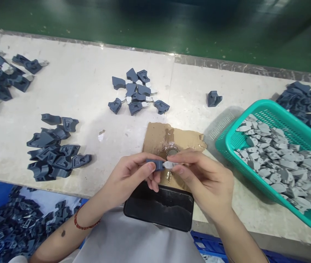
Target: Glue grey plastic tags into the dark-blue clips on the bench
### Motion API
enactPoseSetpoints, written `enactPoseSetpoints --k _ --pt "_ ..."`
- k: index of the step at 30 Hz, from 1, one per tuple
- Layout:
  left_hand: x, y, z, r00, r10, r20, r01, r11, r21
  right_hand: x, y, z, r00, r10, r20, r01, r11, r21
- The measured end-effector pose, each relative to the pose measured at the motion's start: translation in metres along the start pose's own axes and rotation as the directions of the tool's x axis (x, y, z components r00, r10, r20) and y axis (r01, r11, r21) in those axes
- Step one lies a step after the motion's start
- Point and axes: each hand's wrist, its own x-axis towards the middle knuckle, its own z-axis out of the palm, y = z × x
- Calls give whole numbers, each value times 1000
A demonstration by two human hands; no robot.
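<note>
Left fingers (pixel 144 171) pinch block (pixel 159 165), right fingers (pixel 183 157) grey piece (pixel 169 165).

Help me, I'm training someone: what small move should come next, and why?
Probably press the grey piece into the blue piece: the left hand holds the blue one, the right hand pinches the grey one, and their ends appear to meet. How far they fit is unclear.
</note>
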Motion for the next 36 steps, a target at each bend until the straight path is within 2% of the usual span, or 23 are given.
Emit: enactPoseSetpoints --k 7,10,14,18,25,31,36 --pt "-3 1 -1 997 58 56 -70 967 243 0 -2 -3 1000 -10 16 11 998 -69" --pt "-5 -1 -4 994 76 82 -98 946 310 -1 -3 -3 999 41 7 -41 999 -24" --pt "-8 -2 -8 989 35 144 -82 938 336 0 -4 0 993 119 4 -119 990 71" --pt "-9 0 -9 990 13 139 -71 905 419 3 -4 2 991 134 17 -136 983 128" --pt "-7 7 -5 988 -4 157 -68 888 454 0 -2 -2 987 97 129 -118 979 165" --pt "-6 7 -4 989 8 149 -78 881 466 1 -2 0 989 74 125 -91 986 138" --pt "-6 2 -5 990 54 129 -109 875 471 -1 1 0 995 21 97 -24 999 31"
